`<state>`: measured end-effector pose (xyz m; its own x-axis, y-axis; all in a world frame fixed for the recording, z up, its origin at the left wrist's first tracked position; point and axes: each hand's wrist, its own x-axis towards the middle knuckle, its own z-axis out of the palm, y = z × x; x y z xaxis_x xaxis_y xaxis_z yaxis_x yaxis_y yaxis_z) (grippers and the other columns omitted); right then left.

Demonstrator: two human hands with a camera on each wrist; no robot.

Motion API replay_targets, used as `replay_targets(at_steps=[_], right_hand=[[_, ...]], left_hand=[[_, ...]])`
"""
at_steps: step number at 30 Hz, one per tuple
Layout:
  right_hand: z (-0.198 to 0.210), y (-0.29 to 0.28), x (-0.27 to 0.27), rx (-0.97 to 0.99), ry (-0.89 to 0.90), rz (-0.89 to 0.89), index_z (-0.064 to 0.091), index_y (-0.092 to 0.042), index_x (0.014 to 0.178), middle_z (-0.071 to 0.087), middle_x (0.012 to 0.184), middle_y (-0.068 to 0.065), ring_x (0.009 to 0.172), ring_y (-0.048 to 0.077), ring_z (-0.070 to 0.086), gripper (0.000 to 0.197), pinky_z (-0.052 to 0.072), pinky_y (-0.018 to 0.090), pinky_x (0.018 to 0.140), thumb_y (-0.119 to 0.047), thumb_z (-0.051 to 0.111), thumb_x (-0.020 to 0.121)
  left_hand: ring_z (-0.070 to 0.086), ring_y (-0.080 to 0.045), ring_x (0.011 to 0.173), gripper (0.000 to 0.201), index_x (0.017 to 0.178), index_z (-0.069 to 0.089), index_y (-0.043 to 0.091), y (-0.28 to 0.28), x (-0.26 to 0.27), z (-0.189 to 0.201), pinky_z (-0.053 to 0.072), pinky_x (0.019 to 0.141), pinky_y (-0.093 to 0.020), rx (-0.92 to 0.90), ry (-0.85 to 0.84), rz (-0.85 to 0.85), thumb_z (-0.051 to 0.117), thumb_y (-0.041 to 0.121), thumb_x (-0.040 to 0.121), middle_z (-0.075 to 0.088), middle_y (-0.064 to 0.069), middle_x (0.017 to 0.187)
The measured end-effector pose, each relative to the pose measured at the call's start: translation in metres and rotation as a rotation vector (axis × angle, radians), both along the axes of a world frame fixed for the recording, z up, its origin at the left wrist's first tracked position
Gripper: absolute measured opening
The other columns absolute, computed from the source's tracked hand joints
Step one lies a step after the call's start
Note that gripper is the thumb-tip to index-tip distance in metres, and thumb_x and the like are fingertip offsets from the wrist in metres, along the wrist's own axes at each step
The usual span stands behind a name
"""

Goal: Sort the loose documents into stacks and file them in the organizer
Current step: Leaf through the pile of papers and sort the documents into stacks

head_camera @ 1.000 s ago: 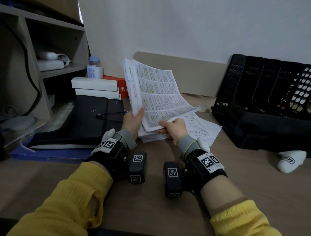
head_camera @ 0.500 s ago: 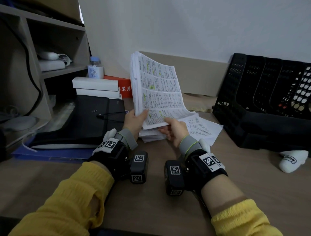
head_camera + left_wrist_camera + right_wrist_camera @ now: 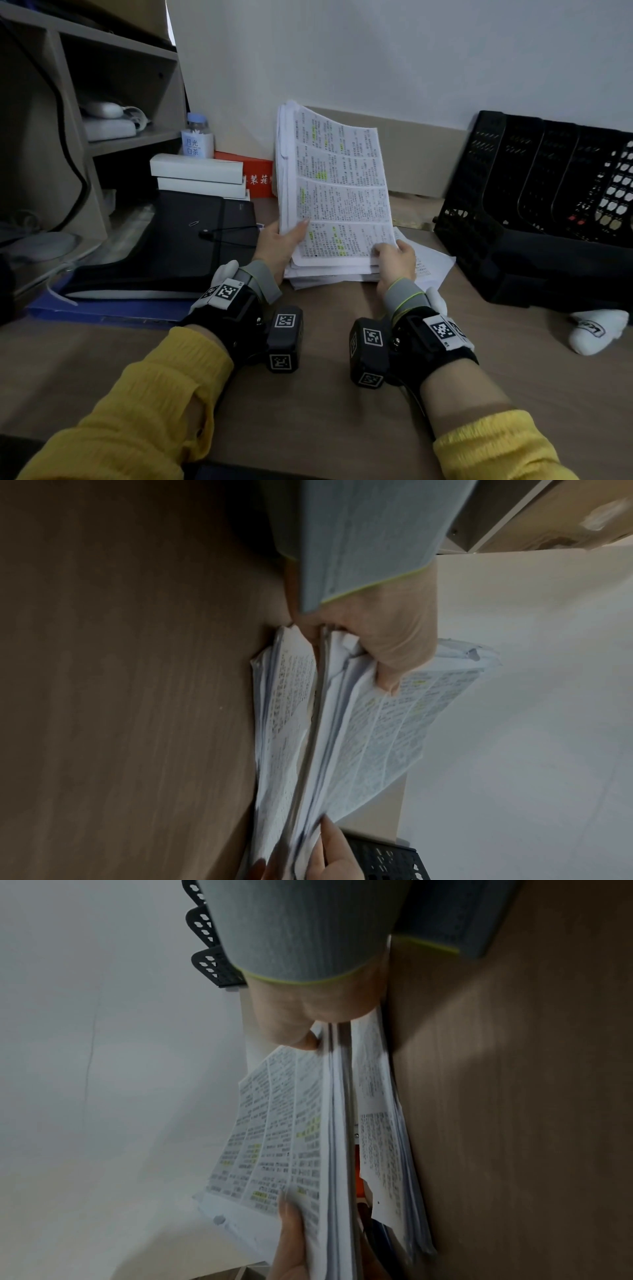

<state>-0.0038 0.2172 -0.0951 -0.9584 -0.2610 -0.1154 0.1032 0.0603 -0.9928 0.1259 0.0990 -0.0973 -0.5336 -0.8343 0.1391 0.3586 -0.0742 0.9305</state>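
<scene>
left hand (image 3: pixel 279 245): your fingers pinch the sheaf (image 3: pixel 337 192) at its left edge
right hand (image 3: pixel 394 258): pinching its bottom right corner
sheaf: tilted up over the pile (image 3: pixel 428 270), mid tabletop (image 3: pixel 325 411)
organizer (image 3: pixel 534 205): right edge

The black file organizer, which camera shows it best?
The head view: the organizer shows nearly whole, with its dividers, right of the papers. The right wrist view catches only divider tips behind the wrist; the left wrist view only a corner.

Quick count: two hands (image 3: pixel 279 245) (image 3: pixel 394 262), two white boxes (image 3: pixel 197 168) (stacked), one bottle (image 3: pixel 197 137), one black organizer (image 3: pixel 534 212), one sock (image 3: pixel 597 330).
</scene>
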Motion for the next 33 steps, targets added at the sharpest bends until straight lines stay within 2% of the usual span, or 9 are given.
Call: replay_targets(at_steps=[3,5,8,14,17,25,28,31,33], right_hand=[[-0.001,-0.001,0.001,-0.108,-0.035,0.016,0.049,-0.019,0.128,0.062,0.108,0.012,0.085,0.029,0.06,0.063,0.056,0.045,0.073,-0.011,0.059,0.067],[0.0,0.002,-0.001,-0.142,-0.033,-0.028,0.049,-0.018,0.13,0.058,0.111,0.011,0.093,0.027,0.056,0.06,0.051,0.036,0.076,-0.008,0.062,0.072],[-0.003,0.004,-0.008,-0.193,-0.01,-0.071,0.051,-0.011,0.132,0.06,0.12,0.011,0.102,0.026,0.059,0.054,0.05,0.036,0.09,-0.003,0.062,0.08],[-0.003,0.001,-0.006,-0.285,0.143,-0.038,0.066,-0.008,0.107,0.067,0.095,0.004,0.083,0.018,0.061,0.037,0.051,0.027,0.072,0.009,0.054,0.077],[-0.003,0.0,-0.002,-0.289,0.218,0.035,0.065,-0.015,0.083,0.065,0.081,0.0,0.077,0.016,0.059,0.032,0.049,0.026,0.066,0.013,0.05,0.077],[-0.005,0.001,-0.002,-0.303,0.311,0.15,0.062,-0.011,0.097,0.063,0.089,0.002,0.075,0.007,0.06,0.034,0.05,0.012,0.056,0.016,0.05,0.08],[-0.009,0.001,-0.005,-0.294,0.299,0.153,0.061,-0.012,0.097,0.062,0.09,0.0,0.077,0.008,0.06,0.037,0.053,0.015,0.06,0.019,0.052,0.078],[-0.012,-0.001,-0.009,-0.274,0.288,0.139,0.06,-0.019,0.088,0.062,0.093,0.005,0.085,0.02,0.06,0.04,0.054,0.032,0.073,0.018,0.052,0.075],[-0.012,-0.001,-0.009,-0.272,0.274,0.151,0.058,-0.016,0.09,0.061,0.092,0.006,0.087,0.023,0.059,0.039,0.053,0.036,0.076,0.019,0.052,0.074]], left_hand=[[0.068,-0.024,0.098,0.031,0.12,0.061,0.003,0.0,0.0,0.0,0.057,0.086,-0.037,-0.032,-0.007,-0.016,0.064,0.014,0.091,0.067,-0.014,0.115],[0.068,-0.022,0.097,0.029,0.119,0.062,0.005,0.001,0.001,0.0,0.057,0.086,-0.038,-0.049,-0.01,-0.02,0.064,0.015,0.091,0.068,-0.013,0.114],[0.067,-0.024,0.104,0.028,0.119,0.063,0.008,0.002,0.002,0.001,0.054,0.092,-0.043,-0.083,-0.011,-0.016,0.063,0.016,0.092,0.069,-0.01,0.113],[0.064,-0.019,0.109,0.025,0.117,0.063,0.016,0.003,0.003,0.001,0.051,0.098,-0.042,-0.17,-0.013,0.014,0.062,0.021,0.093,0.069,-0.001,0.112],[0.063,-0.017,0.11,0.026,0.118,0.062,0.016,0.004,0.004,0.002,0.05,0.099,-0.04,-0.195,0.001,0.043,0.061,0.023,0.094,0.068,0.001,0.111],[0.062,-0.021,0.115,0.034,0.123,0.062,0.015,0.0,0.002,0.0,0.048,0.102,-0.045,-0.081,0.035,0.044,0.064,0.027,0.092,0.066,-0.006,0.122],[0.062,-0.02,0.115,0.035,0.122,0.063,0.015,0.0,0.001,0.0,0.048,0.102,-0.045,-0.1,0.018,0.021,0.066,0.028,0.09,0.067,-0.004,0.121],[0.063,-0.021,0.111,0.032,0.121,0.062,0.011,0.0,0.002,0.0,0.05,0.099,-0.044,-0.11,-0.006,0.01,0.066,0.019,0.09,0.066,-0.008,0.121],[0.064,-0.022,0.11,0.039,0.124,0.06,0.007,-0.001,0.002,-0.001,0.05,0.099,-0.043,-0.111,-0.005,0.006,0.069,0.015,0.087,0.066,-0.01,0.121]])
